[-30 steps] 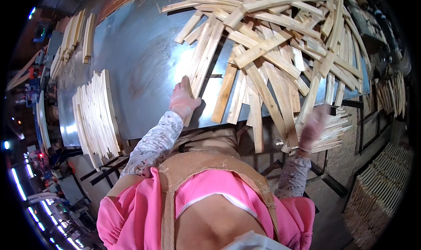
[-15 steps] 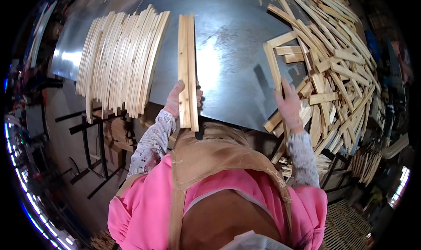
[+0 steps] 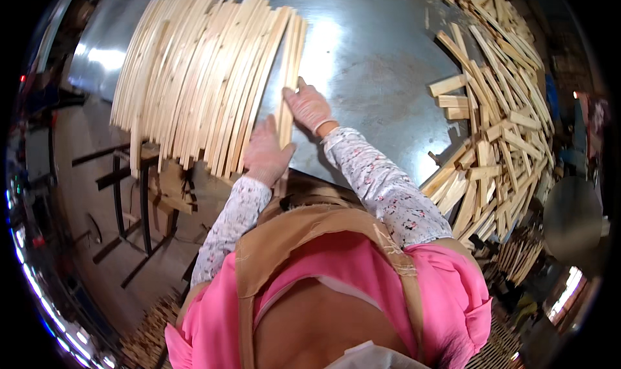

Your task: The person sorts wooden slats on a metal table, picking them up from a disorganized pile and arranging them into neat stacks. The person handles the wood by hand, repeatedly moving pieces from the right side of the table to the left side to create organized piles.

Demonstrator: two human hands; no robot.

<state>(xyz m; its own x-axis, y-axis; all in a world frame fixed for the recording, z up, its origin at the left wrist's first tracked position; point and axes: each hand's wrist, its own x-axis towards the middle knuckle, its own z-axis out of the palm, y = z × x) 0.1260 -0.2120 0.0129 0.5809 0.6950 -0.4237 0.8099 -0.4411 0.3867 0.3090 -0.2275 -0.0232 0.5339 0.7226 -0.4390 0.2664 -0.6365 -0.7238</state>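
Wood sticks (image 3: 295,48) over the table's (image 3: 381,90) near edge touch my left hand (image 3: 268,152) and right hand (image 3: 310,107), grip unclear; lining up likely needs a left push.

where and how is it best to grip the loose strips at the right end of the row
Probably across the near half of the loose strips, from the right: bare table lies there, and a gap from the row widens toward the near end.

Black metal legs (image 3: 146,207) stand above dull floor (image 3: 81,181); light (image 3: 573,279) glows far right.
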